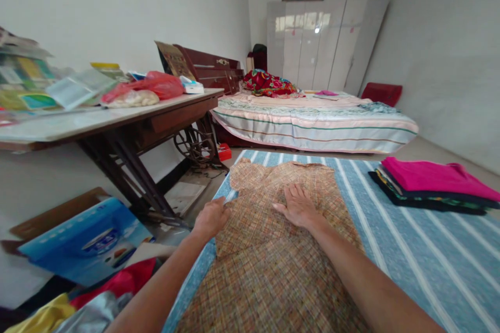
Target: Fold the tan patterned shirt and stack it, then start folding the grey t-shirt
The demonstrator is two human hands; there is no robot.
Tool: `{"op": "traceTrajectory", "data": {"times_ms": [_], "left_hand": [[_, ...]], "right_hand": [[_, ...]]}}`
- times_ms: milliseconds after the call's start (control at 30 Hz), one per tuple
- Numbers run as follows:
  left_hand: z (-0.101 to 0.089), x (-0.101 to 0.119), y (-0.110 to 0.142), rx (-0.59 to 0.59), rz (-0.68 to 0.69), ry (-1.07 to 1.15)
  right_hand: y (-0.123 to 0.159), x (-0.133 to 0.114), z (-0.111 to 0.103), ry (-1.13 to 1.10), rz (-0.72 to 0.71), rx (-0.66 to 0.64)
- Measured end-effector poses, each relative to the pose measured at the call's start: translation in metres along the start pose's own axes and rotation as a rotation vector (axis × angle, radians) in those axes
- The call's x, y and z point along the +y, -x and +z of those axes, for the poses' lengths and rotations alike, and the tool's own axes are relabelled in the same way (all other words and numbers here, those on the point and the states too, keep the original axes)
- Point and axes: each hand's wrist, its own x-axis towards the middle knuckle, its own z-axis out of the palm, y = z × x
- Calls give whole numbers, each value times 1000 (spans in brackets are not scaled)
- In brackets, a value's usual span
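A brown checked garment [273,281] lies spread over the blue striped bed cover, running from near my body towards the far edge. Its upper part is creased, and a bunched piece sticks out at the far left. My left hand [213,217] is at the garment's left edge with its fingers curled in on the cloth; the fingertips are partly hidden. Flat on the middle of the upper part rests my right hand [299,207], fingers stretched out and thumb apart, holding nothing.
Folded clothes [433,184], bright pink on top, are stacked on the striped cover [414,239] at right. A sewing-machine table [172,114] bearing bags and boxes stands left. Below it are a blue box [89,239] and loose clothes [128,281]. Another bed [312,125] lies beyond.
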Motion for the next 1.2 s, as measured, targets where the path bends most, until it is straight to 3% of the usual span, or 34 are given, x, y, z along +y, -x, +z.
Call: {"op": "traceTrajectory", "data": {"times_ms": [233, 467, 600, 733, 900, 1033, 1200], "left_hand": [[-8, -10, -19, -75, 33, 91], [-27, -12, -17, -191, -17, 730], [-57, 16, 1, -258, -2, 945], [-83, 60, 22, -189, 108, 960], [-97, 107, 34, -112, 218, 858], [-99, 122, 28, -61, 272, 864], [-99, 120, 21, -21, 229, 912]], "right_hand": [[-18, 16, 17, -2, 46, 0], [-17, 19, 24, -10, 42, 28], [-21, 22, 26, -183, 58, 119], [-24, 29, 21, -393, 85, 216], [-20, 40, 3, -634, 128, 288], [-6, 37, -5, -860, 212, 309], [17, 21, 0, -1143, 402, 168]]}}
